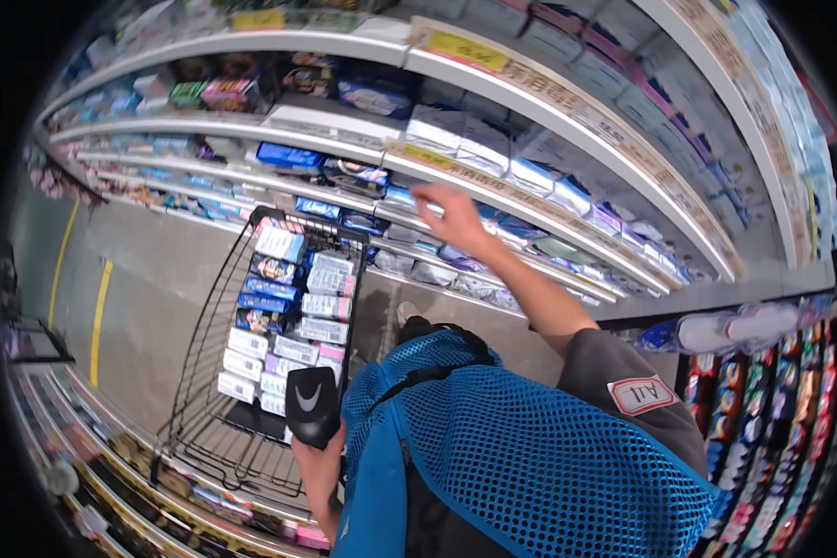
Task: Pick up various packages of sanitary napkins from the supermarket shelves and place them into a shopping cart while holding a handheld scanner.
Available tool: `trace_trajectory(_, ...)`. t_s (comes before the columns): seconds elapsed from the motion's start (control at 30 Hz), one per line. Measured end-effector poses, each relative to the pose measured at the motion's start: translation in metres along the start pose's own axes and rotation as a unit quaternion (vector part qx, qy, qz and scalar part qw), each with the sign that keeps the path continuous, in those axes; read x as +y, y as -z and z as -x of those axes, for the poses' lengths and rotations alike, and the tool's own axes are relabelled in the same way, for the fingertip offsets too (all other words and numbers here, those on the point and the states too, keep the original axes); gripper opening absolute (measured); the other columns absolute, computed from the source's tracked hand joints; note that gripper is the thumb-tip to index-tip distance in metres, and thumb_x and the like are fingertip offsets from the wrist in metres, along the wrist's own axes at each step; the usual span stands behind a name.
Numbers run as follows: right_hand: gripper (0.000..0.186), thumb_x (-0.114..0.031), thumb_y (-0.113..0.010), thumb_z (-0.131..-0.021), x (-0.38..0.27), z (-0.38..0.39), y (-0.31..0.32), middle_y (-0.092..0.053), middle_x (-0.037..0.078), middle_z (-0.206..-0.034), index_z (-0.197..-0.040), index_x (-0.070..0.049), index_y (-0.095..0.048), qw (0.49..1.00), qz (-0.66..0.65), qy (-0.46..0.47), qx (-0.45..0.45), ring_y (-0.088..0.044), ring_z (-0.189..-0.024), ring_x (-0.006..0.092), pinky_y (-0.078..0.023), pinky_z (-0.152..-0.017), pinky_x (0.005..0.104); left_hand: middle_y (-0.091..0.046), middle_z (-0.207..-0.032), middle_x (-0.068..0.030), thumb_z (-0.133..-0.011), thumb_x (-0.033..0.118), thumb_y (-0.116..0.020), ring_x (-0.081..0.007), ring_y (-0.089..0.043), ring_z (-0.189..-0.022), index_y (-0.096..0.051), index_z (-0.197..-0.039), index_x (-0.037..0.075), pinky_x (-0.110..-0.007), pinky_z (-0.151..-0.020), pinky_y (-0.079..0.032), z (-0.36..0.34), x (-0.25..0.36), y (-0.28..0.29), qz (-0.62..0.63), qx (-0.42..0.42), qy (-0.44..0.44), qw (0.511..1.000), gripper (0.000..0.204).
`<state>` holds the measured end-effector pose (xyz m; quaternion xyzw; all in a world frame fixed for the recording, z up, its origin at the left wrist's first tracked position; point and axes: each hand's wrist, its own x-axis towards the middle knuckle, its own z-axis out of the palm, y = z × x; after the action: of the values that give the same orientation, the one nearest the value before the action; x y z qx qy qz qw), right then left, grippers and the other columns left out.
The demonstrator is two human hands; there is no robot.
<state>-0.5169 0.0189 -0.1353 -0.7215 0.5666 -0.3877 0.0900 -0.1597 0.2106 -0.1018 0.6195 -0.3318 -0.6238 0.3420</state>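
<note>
My left hand (pixel 318 445) grips a black handheld scanner (pixel 312 402) beside a wire shopping cart (pixel 195 350), which holds stacked white, blue and pink packs (pixel 268 299). My right hand (pixel 448 212) is raised in front of the shelves, fingers loosely bent and apart, nothing visible in them. It is near blue and dark packs (pixel 353 175) and white packs (pixel 484 144) behind a white shelf edge (pixel 530 193) with price labels; whether it touches them I cannot tell. A blue mesh vest (pixel 521 437) covers my body.
Tiered shelves of packaged goods run across the top and along the lower left (pixel 93 465). Densely stocked racks (pixel 753 428) stand at the right, below hanging oval packs (pixel 716 330). The grey floor (pixel 139 260) at the left carries yellow lines (pixel 100 321).
</note>
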Motion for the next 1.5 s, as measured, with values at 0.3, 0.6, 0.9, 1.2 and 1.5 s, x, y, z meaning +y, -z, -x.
trace_trajectory(0.3, 0.080, -0.040, -0.068, -0.070, 0.086, -0.100, 0.074, -0.041, 0.024, -0.131, -0.133, -0.003, -0.037, 0.967, 0.198, -0.099, -0.129, -0.040, -0.122, 0.0344, -0.033, -0.102, 0.0377, -0.066, -0.093, -0.0119, -0.072, 0.004, -0.071, -0.0154, -0.062, -0.084, -0.060, -0.100, -0.004, -0.030, -0.075, -0.048, -0.015, 0.027, -0.057, -0.155, -0.141, -0.173, 0.962, 0.032)
trace_trajectory(0.6, 0.107, -0.052, -0.075, -0.048, 0.070, -0.133, 0.077, -0.031, 0.020, -0.140, -0.137, -0.010, -0.033, 0.924, 0.280, -0.094, -0.243, -0.030, -0.130, 0.0350, -0.026, -0.108, 0.0425, -0.065, -0.097, -0.0114, -0.074, 0.004, -0.070, -0.0155, -0.061, -0.088, -0.058, -0.104, -0.005, -0.029, -0.080, -0.047, -0.001, 0.014, -0.057, -0.116, -0.047, -0.124, 0.984, 0.033)
trace_trajectory(0.9, 0.102, -0.043, -0.072, -0.049, 0.083, -0.127, 0.080, -0.036, 0.024, -0.134, -0.135, -0.005, -0.032, 0.954, 0.238, -0.051, -0.176, -0.035, -0.126, 0.0371, -0.031, -0.105, 0.0416, -0.066, -0.094, -0.0106, -0.075, 0.004, -0.069, -0.0144, -0.061, -0.087, -0.060, -0.100, -0.005, -0.028, -0.079, -0.047, -0.004, 0.023, -0.069, -0.117, -0.042, -0.128, 0.984, 0.028)
trace_trajectory(1.2, 0.097, -0.039, -0.071, -0.054, 0.046, -0.083, 0.095, -0.039, 0.029, -0.125, -0.135, -0.005, -0.030, 0.975, 0.185, -0.089, -0.089, -0.038, -0.117, 0.0422, -0.035, -0.098, 0.0440, -0.066, -0.094, -0.0120, -0.073, 0.004, -0.070, -0.0153, -0.062, -0.087, -0.061, -0.101, -0.004, -0.029, -0.078, -0.047, -0.012, 0.028, -0.071, -0.154, -0.058, -0.134, 0.977, 0.030)
trace_trajectory(1.5, 0.104, -0.037, -0.083, -0.043, 0.005, 0.016, 0.066, -0.036, 0.024, -0.129, -0.131, -0.013, -0.035, 0.972, 0.050, 0.193, 0.121, -0.039, -0.116, 0.0437, -0.035, -0.094, 0.0530, -0.067, -0.092, -0.0097, -0.070, 0.001, -0.072, -0.0148, -0.062, -0.085, -0.061, -0.099, -0.004, -0.029, -0.078, -0.047, -0.010, 0.043, -0.062, -0.127, -0.069, -0.133, 0.980, 0.031)
